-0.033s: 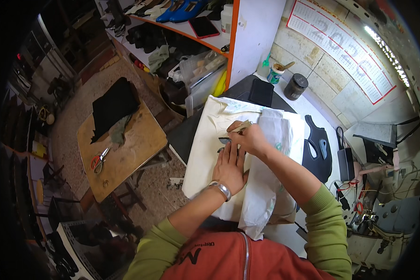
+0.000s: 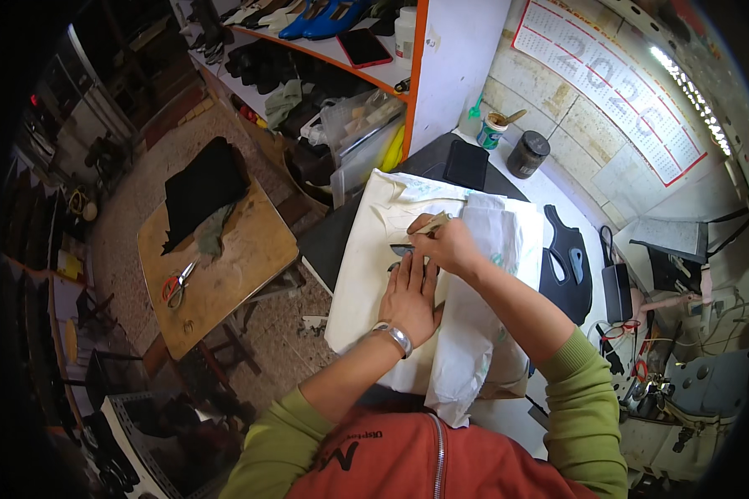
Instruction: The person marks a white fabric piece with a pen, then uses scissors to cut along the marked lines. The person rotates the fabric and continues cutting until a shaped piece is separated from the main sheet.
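My left hand (image 2: 409, 298) lies flat on the cream sheet (image 2: 362, 287), fingers stretched forward over a small dark pattern-like piece (image 2: 400, 249). Most of that piece is hidden under the fingertips. Just beyond, my right hand (image 2: 449, 249) is closed around a short, pale tan tool (image 2: 433, 223). Its working tip is hidden by the fingers, so its kind cannot be told. Right of my left hand, crumpled white paper (image 2: 470, 333) covers part of the cream sheet. Faint curved lines show on the sheet near its far left side.
Beyond the sheet lie a black flat case (image 2: 466, 164), a dark jar (image 2: 528, 155) and a small open pot (image 2: 492, 130). A black cut-out piece (image 2: 567, 291) lies to the right. On the low wooden table (image 2: 250, 241) at left are scissors (image 2: 175, 289) and black material (image 2: 204, 187).
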`<control>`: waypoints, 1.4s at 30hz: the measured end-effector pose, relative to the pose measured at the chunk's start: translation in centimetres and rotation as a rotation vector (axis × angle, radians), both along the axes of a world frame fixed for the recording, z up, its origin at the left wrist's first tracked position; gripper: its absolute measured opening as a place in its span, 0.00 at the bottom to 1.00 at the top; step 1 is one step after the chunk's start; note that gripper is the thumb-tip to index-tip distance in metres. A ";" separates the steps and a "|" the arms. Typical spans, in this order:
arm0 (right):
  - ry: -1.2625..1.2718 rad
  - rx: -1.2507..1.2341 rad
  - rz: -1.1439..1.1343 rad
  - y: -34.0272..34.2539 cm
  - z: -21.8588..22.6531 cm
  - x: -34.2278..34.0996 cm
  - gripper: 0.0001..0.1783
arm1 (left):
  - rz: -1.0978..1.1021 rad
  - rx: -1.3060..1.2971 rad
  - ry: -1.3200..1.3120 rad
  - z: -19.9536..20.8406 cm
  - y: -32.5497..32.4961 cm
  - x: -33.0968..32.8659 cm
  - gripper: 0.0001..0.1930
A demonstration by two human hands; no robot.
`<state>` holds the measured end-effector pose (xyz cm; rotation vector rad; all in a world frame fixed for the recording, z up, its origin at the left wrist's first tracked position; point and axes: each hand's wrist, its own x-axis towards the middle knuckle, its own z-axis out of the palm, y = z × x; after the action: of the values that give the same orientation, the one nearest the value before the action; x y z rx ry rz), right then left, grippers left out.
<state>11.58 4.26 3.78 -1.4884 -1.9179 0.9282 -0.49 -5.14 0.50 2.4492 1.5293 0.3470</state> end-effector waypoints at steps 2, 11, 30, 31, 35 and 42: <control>-0.064 0.002 0.003 0.2 0.6 0.5 0.09 | 0.007 0.001 -0.023 0.2 -0.1 -0.1 0.40; -0.151 0.096 0.007 0.1 1.1 1.9 0.08 | 0.003 0.039 -0.016 -0.4 0.1 -0.1 0.43; -0.192 0.184 -0.004 -1.6 1.4 3.6 0.06 | -0.052 0.090 0.045 0.7 0.6 -0.4 0.40; -0.181 0.209 0.003 -1.7 1.5 3.6 0.05 | -0.051 0.090 0.048 0.7 0.6 -0.4 0.40; -0.165 0.231 0.006 -2.6 1.9 3.5 0.04 | -0.050 0.088 0.064 0.6 0.5 -0.5 0.41; -0.204 0.308 0.042 -4.3 1.8 3.5 0.05 | -0.050 0.038 0.046 0.6 0.6 -0.8 0.43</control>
<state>15.05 -0.05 5.56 -1.4056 -2.1306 0.4826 -1.27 -4.57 1.12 2.5366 1.4902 0.3149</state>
